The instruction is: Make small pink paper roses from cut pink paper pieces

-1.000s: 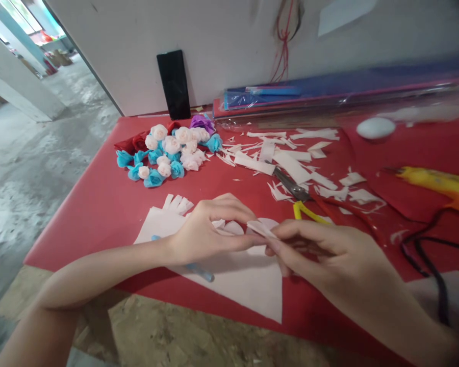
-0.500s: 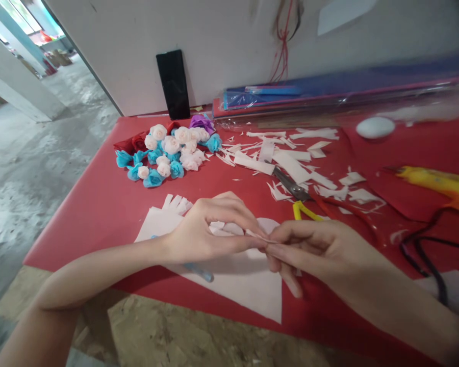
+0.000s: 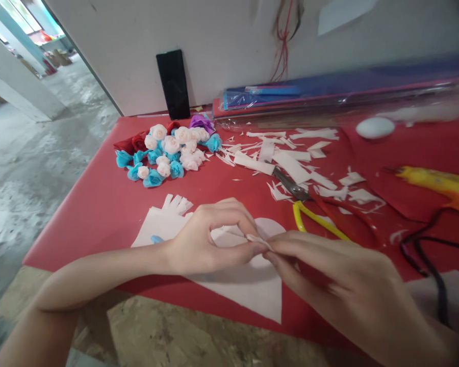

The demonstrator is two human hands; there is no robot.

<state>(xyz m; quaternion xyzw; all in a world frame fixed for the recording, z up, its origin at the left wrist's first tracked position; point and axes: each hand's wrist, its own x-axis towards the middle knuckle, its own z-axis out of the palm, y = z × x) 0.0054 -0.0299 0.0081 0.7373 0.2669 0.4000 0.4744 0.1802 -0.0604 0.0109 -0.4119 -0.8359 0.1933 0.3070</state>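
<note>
Between my two hands is a small piece of pale pink paper, its edge curled. My left hand pinches it between thumb and forefinger. From the other side, the thumb and fingertips of my right hand close on the same piece. Beneath my hands lies a larger pale pink paper sheet, with cut strips at its far left corner. A blue pen-like thing pokes out from behind my left wrist; most of it is hidden.
Paper roses in white, blue, red and purple sit at the back left. Behind my right hand lie scissors with red and yellow handles among white paper scraps. A yellow glue gun is at right, a black phone against the wall.
My right hand has turned over the paper piece, its fingers now straighter, and uncovered more of the yellow scissor handle. My left hand has dipped slightly, still pinching the paper.
</note>
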